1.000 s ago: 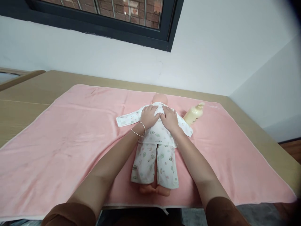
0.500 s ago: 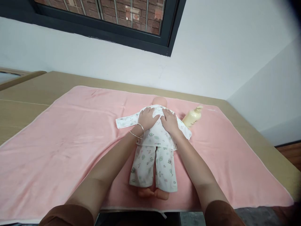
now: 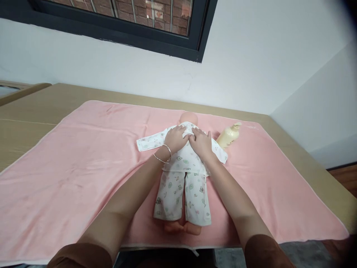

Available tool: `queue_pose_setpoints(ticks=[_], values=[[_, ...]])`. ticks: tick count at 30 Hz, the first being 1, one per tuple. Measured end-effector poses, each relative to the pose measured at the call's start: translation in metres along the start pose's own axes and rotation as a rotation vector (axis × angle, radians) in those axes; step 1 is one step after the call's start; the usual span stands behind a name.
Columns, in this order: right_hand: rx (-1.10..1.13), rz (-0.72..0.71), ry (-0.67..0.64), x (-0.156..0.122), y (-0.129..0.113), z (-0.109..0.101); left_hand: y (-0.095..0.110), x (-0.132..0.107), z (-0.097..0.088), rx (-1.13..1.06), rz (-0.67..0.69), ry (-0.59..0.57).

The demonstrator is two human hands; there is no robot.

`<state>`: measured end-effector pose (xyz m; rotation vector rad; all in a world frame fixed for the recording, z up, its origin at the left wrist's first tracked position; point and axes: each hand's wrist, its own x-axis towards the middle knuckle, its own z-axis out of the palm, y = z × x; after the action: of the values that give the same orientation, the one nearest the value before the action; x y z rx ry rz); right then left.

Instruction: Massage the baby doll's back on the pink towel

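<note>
A baby doll (image 3: pixel 184 175) in white printed pyjamas lies face down on a pink towel (image 3: pixel 83 163), head away from me and bare feet toward me. My left hand (image 3: pixel 175 138) rests flat on the left side of the doll's upper back, fingers spread, with thin bangles on the wrist. My right hand (image 3: pixel 201 142) lies flat on the right side of the upper back, its fingers beside those of the left hand. Neither hand holds anything.
A cream pump bottle (image 3: pixel 229 136) lies on the towel just right of the doll's shoulder. The towel covers a wooden table (image 3: pixel 33 108) set against a white wall under a dark-framed window (image 3: pixel 125 22). The table's right edge runs by a corner wall.
Both hands have stayed on the doll's upper back, shifting only slightly, with the fingertips now a little closer together. The doll and bottle have not moved.
</note>
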<state>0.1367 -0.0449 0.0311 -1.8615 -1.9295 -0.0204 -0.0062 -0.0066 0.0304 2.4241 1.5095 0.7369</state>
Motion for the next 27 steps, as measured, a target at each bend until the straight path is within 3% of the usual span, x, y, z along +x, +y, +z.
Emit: queue_pose_setpoints(ticks=[4,8,12,19,24,27], values=[[0.034,0.001,-0.095,0.005,0.006,0.003,-0.003,0.002,-0.002,-0.017,-0.057,-0.078],[-0.104,-0.062,0.015,-0.003,-0.005,-0.002,0.004,-0.001,-0.009,-0.013,0.057,-0.029],[-0.134,-0.056,0.074,-0.007,-0.008,-0.002,0.003,0.000,-0.009,0.003,0.073,0.012],[0.013,-0.015,-0.097,0.007,0.006,0.003,-0.011,0.004,-0.003,0.024,0.005,-0.074],[-0.066,-0.107,0.023,-0.002,-0.006,-0.003,0.008,-0.003,-0.016,0.135,0.100,-0.076],[-0.102,-0.093,0.069,-0.007,-0.010,-0.004,0.012,-0.004,-0.019,0.165,0.100,-0.068]])
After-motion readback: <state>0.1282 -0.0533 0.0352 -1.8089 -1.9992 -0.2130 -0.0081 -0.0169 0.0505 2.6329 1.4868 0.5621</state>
